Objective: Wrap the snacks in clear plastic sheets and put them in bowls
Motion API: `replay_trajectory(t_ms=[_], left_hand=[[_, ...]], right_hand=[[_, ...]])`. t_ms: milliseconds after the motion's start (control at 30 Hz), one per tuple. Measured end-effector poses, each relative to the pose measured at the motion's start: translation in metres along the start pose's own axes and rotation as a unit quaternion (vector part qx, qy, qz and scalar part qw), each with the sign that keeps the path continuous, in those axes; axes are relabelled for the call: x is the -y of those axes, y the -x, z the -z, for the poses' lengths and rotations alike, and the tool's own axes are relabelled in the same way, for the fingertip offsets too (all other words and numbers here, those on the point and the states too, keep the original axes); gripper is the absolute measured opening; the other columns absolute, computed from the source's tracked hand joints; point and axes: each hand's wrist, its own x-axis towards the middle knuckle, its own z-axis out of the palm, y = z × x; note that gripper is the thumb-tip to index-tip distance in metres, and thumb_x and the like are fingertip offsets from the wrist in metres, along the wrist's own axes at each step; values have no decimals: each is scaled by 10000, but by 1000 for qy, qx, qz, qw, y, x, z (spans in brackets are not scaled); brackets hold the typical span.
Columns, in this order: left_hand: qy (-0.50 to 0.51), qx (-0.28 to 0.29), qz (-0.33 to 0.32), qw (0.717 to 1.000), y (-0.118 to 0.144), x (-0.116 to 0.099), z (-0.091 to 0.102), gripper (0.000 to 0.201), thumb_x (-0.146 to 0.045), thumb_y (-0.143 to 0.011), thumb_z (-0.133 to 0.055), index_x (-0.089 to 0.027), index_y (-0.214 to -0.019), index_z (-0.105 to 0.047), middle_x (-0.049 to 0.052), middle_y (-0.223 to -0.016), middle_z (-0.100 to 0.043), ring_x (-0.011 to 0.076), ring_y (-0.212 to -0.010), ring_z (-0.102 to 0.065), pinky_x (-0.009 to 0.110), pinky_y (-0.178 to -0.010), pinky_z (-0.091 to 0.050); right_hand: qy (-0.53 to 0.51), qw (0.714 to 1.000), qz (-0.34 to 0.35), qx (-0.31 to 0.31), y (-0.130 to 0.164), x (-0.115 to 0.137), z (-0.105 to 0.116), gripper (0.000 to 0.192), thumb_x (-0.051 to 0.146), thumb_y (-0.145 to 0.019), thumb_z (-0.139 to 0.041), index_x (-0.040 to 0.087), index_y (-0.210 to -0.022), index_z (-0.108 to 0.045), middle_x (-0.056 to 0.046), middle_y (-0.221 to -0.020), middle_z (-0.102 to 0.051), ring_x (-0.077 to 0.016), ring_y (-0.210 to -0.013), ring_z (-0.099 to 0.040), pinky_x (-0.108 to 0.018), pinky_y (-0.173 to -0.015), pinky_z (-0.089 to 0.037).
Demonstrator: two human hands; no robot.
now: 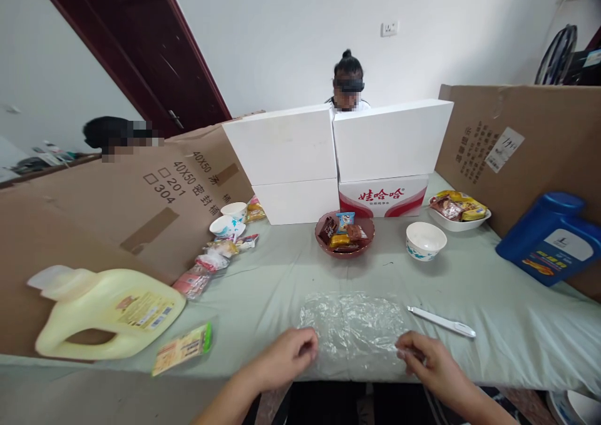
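Both hands, left hand (287, 355) and right hand (425, 361), pinch plastic sheet (353, 328) edges near table (493, 325) rim

Tablecloth (469, 287): pale green, plain. Plastic sheet (352, 328): clear, crinkled, glossy. Knife (441, 322): white. Jug (107, 312): pale yellow, label printed in yellow and red. Bottle (549, 237): blue, white label with orange strip. Snack bowl (345, 234): reddish brown, filled with brown, orange and blue wrappers. Empty bowl (425, 240): white, teal pattern outside. Foam boxes (338, 143): white. Carton (382, 196): white with red lettering. Cardboard (516, 143): brown, dark print.
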Motion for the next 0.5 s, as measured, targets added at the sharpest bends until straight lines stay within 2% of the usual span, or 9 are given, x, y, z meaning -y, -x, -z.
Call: replay_trajectory(t_ms=[100, 200, 333, 500], left_hand=[[3, -72, 43, 996, -26, 10, 5, 118, -180, -794, -471, -178, -778, -588, -12, -749, -616, 139, -702, -550, 219, -637, -400], [-26, -147, 90, 985, -48, 19, 1, 103, -179, -791, -528, -172, -836, -620, 0, -776, -648, 150, -730, -578, 230, -670, -395], [-55, -212, 137, 966, -61, 25, -9, 135, -211, -864, -506, -187, -893, -636, -4, -747, -663, 144, -700, -591, 226, -649, -375], [-108, -287, 148, 940, -64, 34, -22, 178, -243, -929, -455, -196, -879, -619, 4, -794, -678, 148, -722, -605, 236, -673, -385]], right_hand=[[-33, 996, -38, -78, -24, -8, -3, 279, 418, -865, -450, 224, -1012, -585, 2, -744, -643, -164, -632, -610, -287, -618, -489], [16, 987, -67, -145, -45, -11, -5, 332, 403, -813, -485, 218, -1074, -573, 18, -708, -643, -174, -652, -626, -291, -643, -480], [78, 977, -83, -181, -59, -10, -8, 416, 407, -838, -434, 182, -1177, -525, -19, -788, -684, -195, -689, -649, -305, -656, -468], [196, 956, -69, -207, -66, -10, -16, 418, 343, -918, -295, 154, -1209, -528, -87, -899, -716, -239, -798, -675, -340, -699, -470]])
